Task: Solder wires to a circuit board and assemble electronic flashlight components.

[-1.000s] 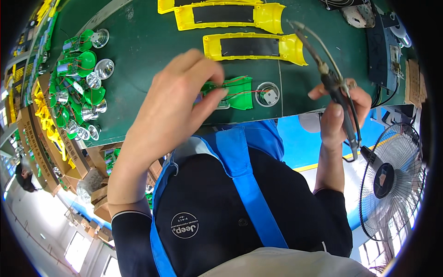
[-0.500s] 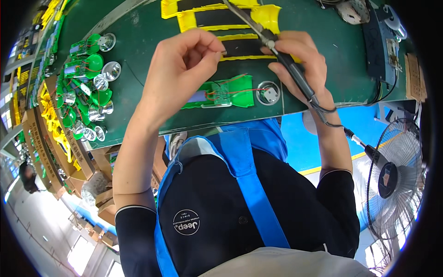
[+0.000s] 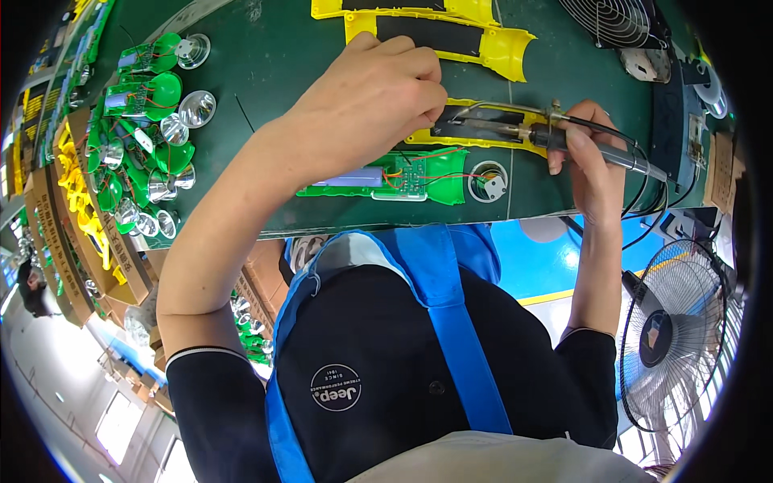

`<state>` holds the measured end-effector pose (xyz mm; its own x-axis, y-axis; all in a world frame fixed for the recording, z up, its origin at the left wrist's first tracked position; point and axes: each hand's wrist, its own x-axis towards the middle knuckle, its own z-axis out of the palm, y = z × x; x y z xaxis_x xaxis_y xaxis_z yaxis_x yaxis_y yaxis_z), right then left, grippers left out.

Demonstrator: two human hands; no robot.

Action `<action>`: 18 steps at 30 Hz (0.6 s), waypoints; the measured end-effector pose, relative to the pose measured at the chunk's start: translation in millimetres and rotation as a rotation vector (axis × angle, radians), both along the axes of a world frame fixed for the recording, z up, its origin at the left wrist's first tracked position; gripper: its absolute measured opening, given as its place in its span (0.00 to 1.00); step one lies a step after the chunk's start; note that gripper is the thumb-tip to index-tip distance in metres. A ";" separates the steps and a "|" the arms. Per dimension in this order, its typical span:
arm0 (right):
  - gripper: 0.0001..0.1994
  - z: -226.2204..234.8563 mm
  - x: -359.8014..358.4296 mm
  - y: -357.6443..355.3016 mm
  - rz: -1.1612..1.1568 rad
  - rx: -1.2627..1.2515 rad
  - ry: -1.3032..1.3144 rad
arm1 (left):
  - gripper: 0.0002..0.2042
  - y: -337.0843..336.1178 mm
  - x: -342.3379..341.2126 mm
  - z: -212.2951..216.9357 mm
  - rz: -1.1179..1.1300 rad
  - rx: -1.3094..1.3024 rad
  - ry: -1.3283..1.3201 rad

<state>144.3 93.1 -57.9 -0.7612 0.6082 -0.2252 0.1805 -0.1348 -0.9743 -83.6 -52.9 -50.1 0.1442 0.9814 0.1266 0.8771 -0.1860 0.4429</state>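
Observation:
My right hand [image 3: 594, 165] is wrapped round the black handle of a soldering iron [image 3: 636, 161], which has a thin metal feed tube along it. The iron's tip points left, over the dark inside of a yellow plastic half shell [image 3: 475, 122]. My left hand [image 3: 378, 92] is closed beside the tip, fingers curled over the shell's left part; what they pinch, if anything, is hidden. Just below lies a green half shell [image 3: 445, 181] with a blue-purple cell [image 3: 354, 177] and a circuit board [image 3: 403, 177]. Red and dark wires link it to a round reflector lamp head [image 3: 489, 183].
More yellow half shells [image 3: 506, 50] lie beyond my hands. Green shells with silver reflectors [image 3: 197, 110] are grouped at the left of the green table [image 3: 266, 56]. At far right stand a wire-guarded fan [image 3: 608, 18] and a dark box [image 3: 670, 105]; another fan [image 3: 672, 338] stands below.
My right hand has brought the soldering iron down and right, turning its tip leftward over the yellow shell. My left hand has moved right, to the tip. The view has shifted slightly.

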 end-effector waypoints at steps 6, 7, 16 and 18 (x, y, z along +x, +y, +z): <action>0.12 2.8 -13.5 -3.8 0.062 0.030 -0.090 | 0.04 -1.8 -2.4 -1.8 -0.019 -0.037 0.002; 0.12 2.8 -13.6 -3.8 0.066 0.029 -0.092 | 0.04 -1.7 -2.3 -2.2 -0.015 -0.039 -0.001; 0.11 2.0 -14.3 -5.1 0.065 0.070 -0.105 | 0.04 -1.5 -2.0 -5.1 -0.020 -0.007 0.055; 0.12 3.6 -13.7 -6.8 0.065 0.062 -0.114 | 0.04 -2.0 -2.1 -5.5 -0.027 0.012 0.064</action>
